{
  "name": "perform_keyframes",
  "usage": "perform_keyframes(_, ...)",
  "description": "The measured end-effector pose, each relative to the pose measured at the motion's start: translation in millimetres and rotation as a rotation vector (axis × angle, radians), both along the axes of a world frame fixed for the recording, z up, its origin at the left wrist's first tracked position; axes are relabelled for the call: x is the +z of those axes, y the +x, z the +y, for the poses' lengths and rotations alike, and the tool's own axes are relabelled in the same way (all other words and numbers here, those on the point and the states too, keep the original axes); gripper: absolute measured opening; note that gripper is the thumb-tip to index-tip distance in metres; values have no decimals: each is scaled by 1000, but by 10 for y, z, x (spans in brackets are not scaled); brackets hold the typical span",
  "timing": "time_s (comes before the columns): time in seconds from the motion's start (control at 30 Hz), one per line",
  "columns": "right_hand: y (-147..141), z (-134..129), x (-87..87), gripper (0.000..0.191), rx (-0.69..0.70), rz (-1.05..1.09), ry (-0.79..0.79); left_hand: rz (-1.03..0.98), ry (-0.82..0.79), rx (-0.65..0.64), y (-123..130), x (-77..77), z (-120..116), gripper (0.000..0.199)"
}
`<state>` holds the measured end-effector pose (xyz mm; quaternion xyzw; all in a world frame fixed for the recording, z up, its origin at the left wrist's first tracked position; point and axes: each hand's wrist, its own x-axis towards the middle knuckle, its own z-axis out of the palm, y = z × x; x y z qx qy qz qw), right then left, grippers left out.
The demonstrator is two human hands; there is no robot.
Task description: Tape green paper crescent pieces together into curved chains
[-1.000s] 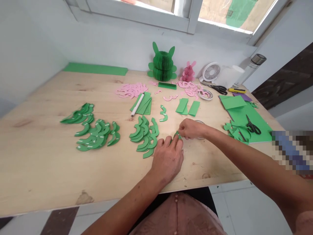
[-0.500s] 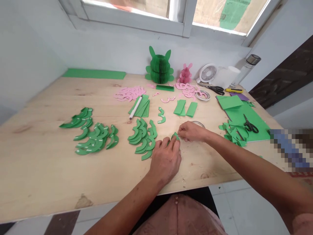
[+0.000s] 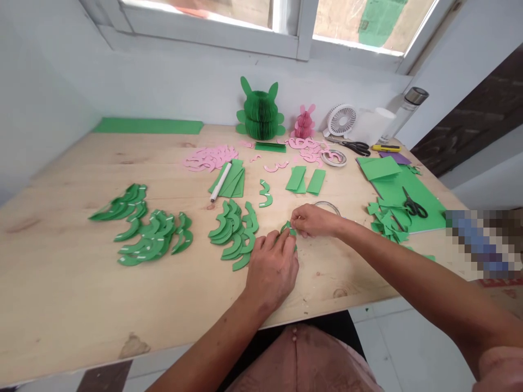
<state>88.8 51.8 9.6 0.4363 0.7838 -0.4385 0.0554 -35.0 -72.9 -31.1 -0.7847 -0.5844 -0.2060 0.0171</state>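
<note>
Just a small curled piece of green paper (image 3: 287,228), pinched between left hand (image 3: 272,269) and right hand (image 3: 315,220) fingers (image 3: 300,224).

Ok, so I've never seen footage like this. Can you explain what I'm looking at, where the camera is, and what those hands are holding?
There's no machine here. These are a person's own two bare hands, filmed by a single camera worn on their head, looking forward and down. Their left hand and right hand are both holding a small piece of green paper above a wooden table. Close by lie curved green paper strips, with pink cut-outs further off. At the back stand a green honeycomb paper rabbit and a smaller pink one. Black-handled scissors rest on a green sheet.
</note>
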Motion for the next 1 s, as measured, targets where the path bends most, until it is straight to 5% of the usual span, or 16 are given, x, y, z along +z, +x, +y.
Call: perform_keyframes(1.0,-66,-50,46,19,26,-89,111,-30,29,-6,-13,-10,5,21)
